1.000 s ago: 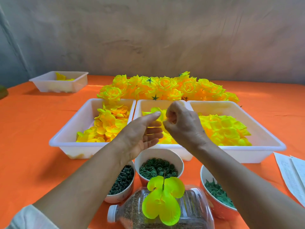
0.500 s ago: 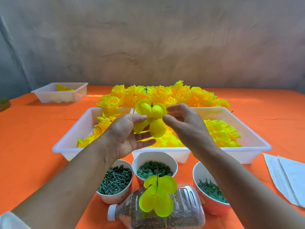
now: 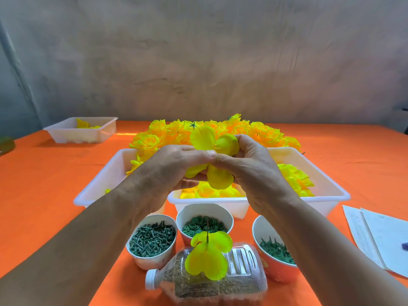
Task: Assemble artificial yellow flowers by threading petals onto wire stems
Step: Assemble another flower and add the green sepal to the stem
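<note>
Both hands hold one yellow petal piece (image 3: 213,146) up over the white trays. My left hand (image 3: 170,171) pinches its middle from the left and my right hand (image 3: 251,166) pinches it from the right, fingertips meeting at the centre. Lobes stick out above and below the fingers. Near the front, a wire stem (image 3: 207,230) stands upright out of a clear bottle (image 3: 220,281) lying on its side, with another yellow petal piece (image 3: 207,255) threaded on it.
Three white trays (image 3: 326,188) hold loose yellow petals; finished yellow flowers (image 3: 260,131) are piled behind. Three cups hold green parts: pegs (image 3: 152,239), rings (image 3: 204,226), calyxes (image 3: 276,250). A smaller tray (image 3: 81,131) sits far left, papers (image 3: 379,235) at right, on orange cloth.
The hands lifted a petal piece out of the middle tray and brought it up; now both hands pinch it at its centre, fingertips together. The view has tilted up slightly.
</note>
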Motion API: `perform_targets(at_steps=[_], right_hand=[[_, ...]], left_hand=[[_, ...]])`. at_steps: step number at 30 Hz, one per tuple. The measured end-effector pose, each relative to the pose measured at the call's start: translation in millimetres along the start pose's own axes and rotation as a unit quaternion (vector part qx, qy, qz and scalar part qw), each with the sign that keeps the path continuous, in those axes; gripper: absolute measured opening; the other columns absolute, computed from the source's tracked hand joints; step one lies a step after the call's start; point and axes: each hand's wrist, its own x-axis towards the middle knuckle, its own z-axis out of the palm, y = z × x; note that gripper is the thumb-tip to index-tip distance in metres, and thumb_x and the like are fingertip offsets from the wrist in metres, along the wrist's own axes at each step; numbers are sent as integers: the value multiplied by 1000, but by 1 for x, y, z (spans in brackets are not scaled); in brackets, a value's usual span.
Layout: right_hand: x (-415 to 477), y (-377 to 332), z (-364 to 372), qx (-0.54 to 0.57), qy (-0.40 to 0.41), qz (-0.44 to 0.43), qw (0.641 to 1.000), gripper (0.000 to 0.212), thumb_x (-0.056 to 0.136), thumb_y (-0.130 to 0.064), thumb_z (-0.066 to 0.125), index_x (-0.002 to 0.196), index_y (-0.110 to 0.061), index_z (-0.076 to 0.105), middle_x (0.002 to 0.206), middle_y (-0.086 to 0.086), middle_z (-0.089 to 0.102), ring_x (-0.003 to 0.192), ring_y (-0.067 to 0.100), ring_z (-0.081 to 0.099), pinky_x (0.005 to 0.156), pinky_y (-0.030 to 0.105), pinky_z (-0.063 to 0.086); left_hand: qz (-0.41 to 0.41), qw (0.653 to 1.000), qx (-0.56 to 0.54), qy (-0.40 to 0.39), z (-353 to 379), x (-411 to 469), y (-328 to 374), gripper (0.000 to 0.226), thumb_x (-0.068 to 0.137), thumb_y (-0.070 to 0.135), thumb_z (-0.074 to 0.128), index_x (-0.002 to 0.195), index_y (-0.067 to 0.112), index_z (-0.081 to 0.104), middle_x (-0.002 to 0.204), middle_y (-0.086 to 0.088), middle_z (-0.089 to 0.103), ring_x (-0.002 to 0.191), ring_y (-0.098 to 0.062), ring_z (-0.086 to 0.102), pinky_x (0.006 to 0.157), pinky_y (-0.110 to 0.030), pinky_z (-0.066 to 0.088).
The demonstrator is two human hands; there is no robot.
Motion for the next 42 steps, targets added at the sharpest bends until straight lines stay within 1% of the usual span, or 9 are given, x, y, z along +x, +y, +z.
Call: perform_targets(at_steps=[5, 8, 16, 22, 24, 27, 30, 38, 42], right_hand=[[-13, -7, 3, 29, -14, -14, 999, 20, 79, -3, 73, 88, -16, 61, 73, 0, 65, 67, 17, 63, 57, 28, 53], [-21, -11, 4, 56, -27, -18, 998, 18, 80, -3, 71, 91, -13, 61, 78, 5, 67, 71, 21, 65, 60, 32, 55], [-33, -11, 5, 68, -26, -9, 997, 22, 79, -1, 70, 95, -10, 59, 87, 16, 64, 75, 31, 64, 63, 39, 53], [-38, -9, 7, 80, -26, 12, 996, 30, 73, -6, 75, 97, -11, 58, 80, 9, 63, 62, 18, 62, 49, 27, 48], [-39, -8, 6, 80, -32, 18, 996, 28, 73, -10, 74, 97, -12, 59, 79, 5, 65, 64, 17, 63, 51, 28, 49], [-43, -8, 4, 98, -45, 19, 994, 31, 73, -18, 70, 101, -11, 60, 80, 3, 68, 67, 18, 67, 53, 31, 52], [-48, -6, 3, 111, -52, 17, 992, 37, 69, -20, 69, 103, -8, 60, 81, 5, 70, 65, 18, 68, 52, 30, 53], [-65, 18, 6, 118, -23, 64, 991, 28, 78, -7, 69, 103, -12, 57, 73, 7, 66, 60, 23, 64, 48, 31, 53], [-72, 34, 8, 120, 2, 90, 989, 32, 86, -2, 63, 112, -17, 55, 72, 8, 64, 61, 25, 61, 47, 31, 53]], left_hand=[[2, 1000, -13, 27, 2, -12, 3, 75, 55, 38, 74, 122, 7, 60, 89, -6, 76, 75, -12, 72, 80, -32, 53], [9, 998, -44, 42, 1, -17, 6, 70, 49, 37, 76, 112, 10, 62, 77, -4, 75, 66, -12, 71, 75, -31, 54], [6, 1000, -16, 9, -3, -29, 8, 46, 51, 38, 76, 90, 14, 74, 83, -9, 76, 75, -18, 73, 79, -32, 57], [-23, 999, -23, 19, -4, -33, 5, 98, 42, 41, 79, 131, 5, 56, 87, -9, 76, 72, -13, 71, 76, -30, 57], [-29, 999, -28, 14, -4, -36, 7, 90, 46, 38, 79, 128, 7, 59, 90, -10, 76, 74, -14, 71, 76, -30, 57], [-31, 999, -29, -2, -6, -39, 8, 39, 68, 26, 77, 104, 11, 73, 95, -8, 76, 81, -16, 71, 84, -35, 56], [-32, 999, -28, -8, -6, -39, 7, 16, 76, 20, 74, 92, 15, 78, 95, -3, 76, 81, -14, 71, 88, -37, 56], [-60, 998, -4, -32, -3, -44, -7, 7, 82, 15, 73, 88, 18, 72, 77, 1, 73, 66, -12, 68, 65, -25, 57], [-75, 997, 2, -14, 0, -44, -16, 25, 82, 11, 73, 102, 16, 60, 80, -2, 71, 67, -15, 69, 70, -30, 58]])
